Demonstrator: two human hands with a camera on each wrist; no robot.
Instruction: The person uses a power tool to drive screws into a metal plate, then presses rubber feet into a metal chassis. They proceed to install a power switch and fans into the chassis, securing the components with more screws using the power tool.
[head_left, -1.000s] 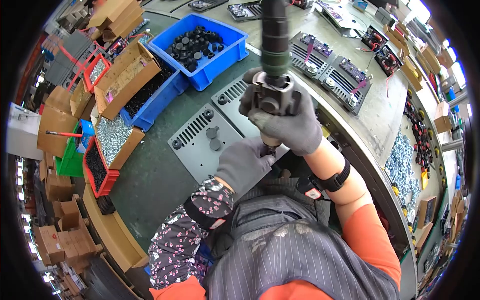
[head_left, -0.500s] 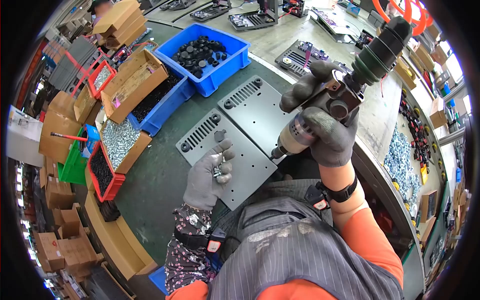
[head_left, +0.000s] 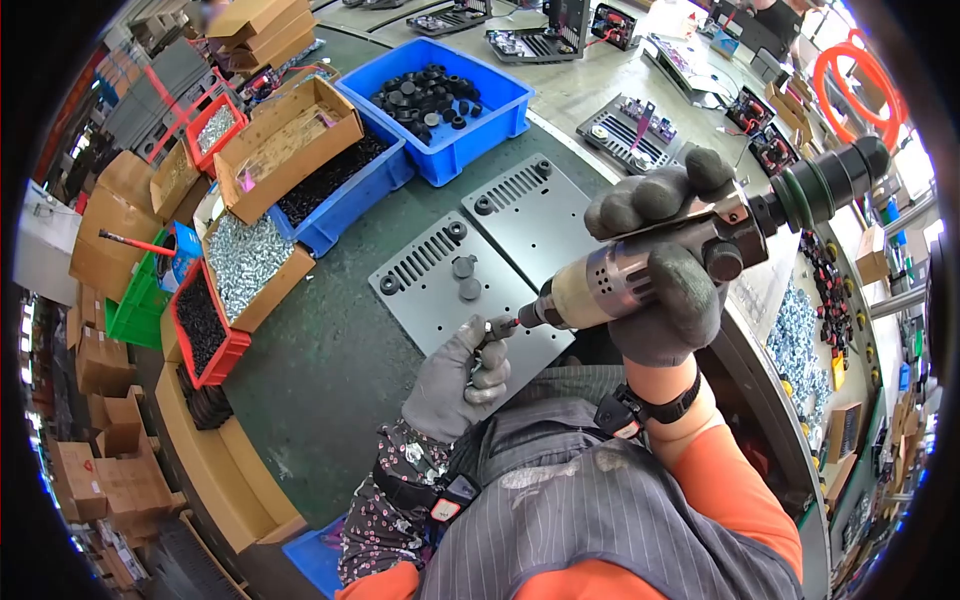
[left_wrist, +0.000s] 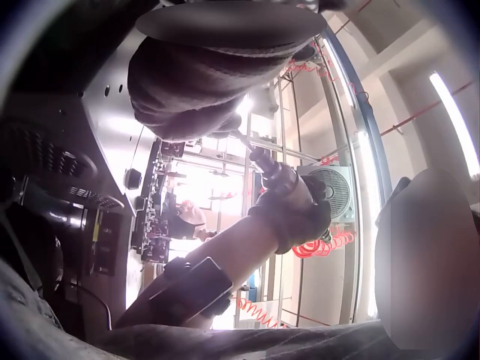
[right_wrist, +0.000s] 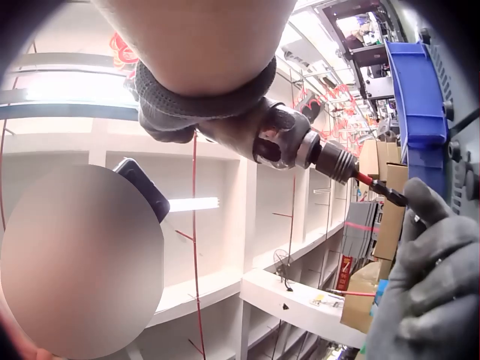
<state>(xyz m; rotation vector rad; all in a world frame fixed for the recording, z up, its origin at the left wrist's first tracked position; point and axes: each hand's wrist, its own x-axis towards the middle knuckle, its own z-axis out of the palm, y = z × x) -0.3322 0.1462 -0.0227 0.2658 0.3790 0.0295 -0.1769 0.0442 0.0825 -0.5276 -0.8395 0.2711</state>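
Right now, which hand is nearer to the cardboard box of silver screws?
Left. The left hand is right of the box of silver screws, at the bit of the screwdriver; the right hand grips its body farther right.

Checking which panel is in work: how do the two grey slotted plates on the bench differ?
The near plate carries two round grey discs; the far plate carries none. The left hand pinches the screwdriver's tip over the near plate's front edge; no hand rests on the far plate. Both are grey with a row of slots.
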